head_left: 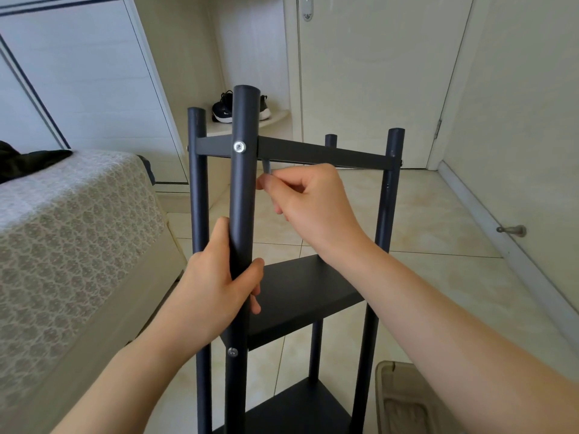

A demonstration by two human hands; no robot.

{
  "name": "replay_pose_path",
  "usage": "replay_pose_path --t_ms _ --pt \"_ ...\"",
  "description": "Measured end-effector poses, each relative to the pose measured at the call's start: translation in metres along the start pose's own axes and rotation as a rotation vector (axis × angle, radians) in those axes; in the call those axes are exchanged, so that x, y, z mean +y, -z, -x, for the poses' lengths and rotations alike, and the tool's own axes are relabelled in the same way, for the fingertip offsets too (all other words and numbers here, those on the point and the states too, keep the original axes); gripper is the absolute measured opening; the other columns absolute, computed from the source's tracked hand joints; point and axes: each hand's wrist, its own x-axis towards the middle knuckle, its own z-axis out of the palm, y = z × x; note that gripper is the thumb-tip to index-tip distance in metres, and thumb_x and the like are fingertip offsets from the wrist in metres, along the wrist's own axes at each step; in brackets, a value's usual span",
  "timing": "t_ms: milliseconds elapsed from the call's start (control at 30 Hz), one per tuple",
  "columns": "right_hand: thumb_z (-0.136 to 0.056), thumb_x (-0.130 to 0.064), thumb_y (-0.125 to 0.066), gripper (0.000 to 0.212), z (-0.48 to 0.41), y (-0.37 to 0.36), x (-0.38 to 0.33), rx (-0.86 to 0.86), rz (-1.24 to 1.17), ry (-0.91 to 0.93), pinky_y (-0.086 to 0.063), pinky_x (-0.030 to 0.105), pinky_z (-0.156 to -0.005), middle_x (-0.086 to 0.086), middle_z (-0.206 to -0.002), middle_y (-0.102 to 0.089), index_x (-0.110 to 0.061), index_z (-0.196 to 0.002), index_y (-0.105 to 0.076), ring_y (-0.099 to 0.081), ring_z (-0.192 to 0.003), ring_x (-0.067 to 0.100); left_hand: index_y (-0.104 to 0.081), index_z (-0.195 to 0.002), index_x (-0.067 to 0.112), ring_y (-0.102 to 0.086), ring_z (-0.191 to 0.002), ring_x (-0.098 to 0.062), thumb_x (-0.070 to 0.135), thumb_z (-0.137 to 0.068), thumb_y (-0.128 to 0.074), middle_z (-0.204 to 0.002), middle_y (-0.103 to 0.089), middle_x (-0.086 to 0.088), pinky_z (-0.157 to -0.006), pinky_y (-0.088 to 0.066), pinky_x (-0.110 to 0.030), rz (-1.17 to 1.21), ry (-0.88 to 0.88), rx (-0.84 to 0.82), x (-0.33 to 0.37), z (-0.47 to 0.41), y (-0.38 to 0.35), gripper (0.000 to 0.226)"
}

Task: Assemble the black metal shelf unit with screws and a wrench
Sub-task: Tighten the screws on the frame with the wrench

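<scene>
Unit under assembly: black metal shelf unit of round tube posts and flat panels, standing upright on the pale tiled floor, centre, close to the person.
Nearest post: dark round tube, joined to the top rail by a silver screw; a second silver screw sits lower on the same post, level with the middle panel.
Shelves: flat black middle panel and flat black lower panel, both mounted between the posts.
Left hand: left hand grips the nearest post, fingers wrapped round it and thumb laid upward along its left side.
Right hand: right hand, fingers curled, pinches a small grey metal wrench at the fingertips.
Wrench position: short end points up to just beneath the top rail, just right of the nearest post; engagement with any screw cannot be told.
Container, near right: beige ribbed tub-like object, cut by the picture's edge; contents cannot be told.
Ledge, far centre: curved cream corner ledge bearing a pair of black shoes with white soles.
Left side: bed with grey patterned cover; dark cloth lying on its far end.
Far right: cream door; metal door stop on the right wall's skirting.
</scene>
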Motion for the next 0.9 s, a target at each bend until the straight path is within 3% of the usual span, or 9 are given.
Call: replay_pose_path --t_ms 67,167,233,300,400,533,633,767,900 --pt "-0.095 -0.011 -0.061 0.052 -0.001 -0.002 0.003 0.011 0.002 0.016 -0.041 0.023 -0.055 -0.014 -0.041 -0.045 -0.025 -0.046 -0.051 -0.044 -0.041 0.004 -0.04 -0.095 0.029 -0.071 -0.052 -0.019 0.015 -0.094 -0.059 -0.071 -0.07 -0.004 -0.055 -0.054 -0.02 0.002 -0.006 -0.006 0.001 0.0 -0.001 0.025" --pt "-0.096 -0.013 -0.061 0.045 -0.001 -0.004 0.006 0.034 0.017 0.024 -0.035 0.01 -0.055 -0.016 -0.042 -0.049 -0.017 -0.051 -0.059 -0.049 -0.043 0.001 -0.04 -0.098 0.029 -0.071 -0.052 -0.02 0.014 -0.094 -0.059 -0.071 -0.07 -0.004 -0.056 -0.055 -0.022 0.014 -0.009 -0.013 0.002 0.001 -0.002 0.024" --pt "-0.096 -0.014 -0.061 0.037 0.0 -0.006 0.006 0.049 0.041 0.037 -0.04 0.013 -0.057 -0.013 -0.05 -0.059 -0.01 -0.06 -0.069 -0.053 -0.047 0.001 -0.041 -0.101 0.032 -0.071 -0.053 -0.02 0.014 -0.094 -0.059 -0.071 -0.07 -0.005 -0.058 -0.057 -0.024 0.02 -0.011 -0.02 0.003 0.001 -0.001 0.026" --pt "-0.096 -0.015 -0.062 0.029 0.0 -0.009 0.005 0.067 0.064 0.054 -0.052 0.025 -0.063 -0.005 -0.062 -0.069 -0.006 -0.072 -0.075 -0.061 -0.056 0.006 -0.041 -0.107 0.034 -0.071 -0.054 -0.021 0.013 -0.094 -0.058 -0.071 -0.071 -0.004 -0.059 -0.058 -0.025 0.024 -0.01 -0.034 0.004 0.001 -0.001 0.03" --pt "-0.095 -0.013 -0.062 0.028 -0.001 -0.016 0.007 0.107 0.047 0.065 -0.056 0.037 -0.068 0.0 -0.063 -0.069 -0.005 -0.073 -0.075 -0.065 -0.061 0.013 -0.041 -0.107 0.033 -0.071 -0.054 -0.021 0.013 -0.095 -0.059 -0.072 -0.071 -0.004 -0.059 -0.058 -0.024 0.013 -0.01 -0.041 0.005 0.002 -0.001 0.03" --pt "-0.095 -0.013 -0.063 0.038 -0.006 -0.027 0.017 0.19 0.106 0.136 -0.045 0.028 -0.053 -0.007 -0.048 -0.051 -0.013 -0.056 -0.061 -0.051 -0.047 0.013 -0.041 -0.104 0.031 -0.071 -0.055 -0.021 0.013 -0.095 -0.059 -0.074 -0.071 -0.006 -0.059 -0.057 -0.024 0.003 -0.002 -0.036 0.003 0.0 0.002 0.027" --pt "-0.094 -0.012 -0.064 0.035 -0.008 -0.035 0.024 0.277 0.123 0.205 -0.032 0.019 -0.049 -0.006 -0.047 -0.046 -0.01 -0.058 -0.062 -0.039 -0.044 0.011 -0.041 -0.098 0.036 -0.071 -0.054 -0.021 0.011 -0.095 -0.058 -0.072 -0.071 -0.007 -0.06 -0.058 -0.025 0.002 -0.003 -0.031 0.002 0.0 0.004 0.03" --pt "-0.094 -0.01 -0.064 0.028 -0.011 -0.046 0.03 0.356 0.144 0.265 -0.043 0.03 -0.051 0.004 -0.052 -0.057 -0.004 -0.066 -0.067 -0.047 -0.048 0.014 -0.04 -0.091 0.045 -0.071 -0.054 -0.021 0.011 -0.094 -0.057 -0.07 -0.071 -0.006 -0.059 -0.057 -0.025 -0.012 -0.008 -0.039 0.0 -0.002 0.006 0.038" --pt "-0.093 -0.01 -0.063 0.023 -0.013 -0.052 0.031 0.384 0.158 0.281 -0.05 0.039 -0.056 0.006 -0.057 -0.061 -0.004 -0.072 -0.069 -0.056 -0.053 0.021 -0.04 -0.09 0.043 -0.071 -0.053 -0.022 0.009 -0.094 -0.057 -0.071 -0.071 -0.007 -0.061 -0.059 -0.029 -0.006 -0.014 -0.048 0.0 -0.002 0.007 0.038"
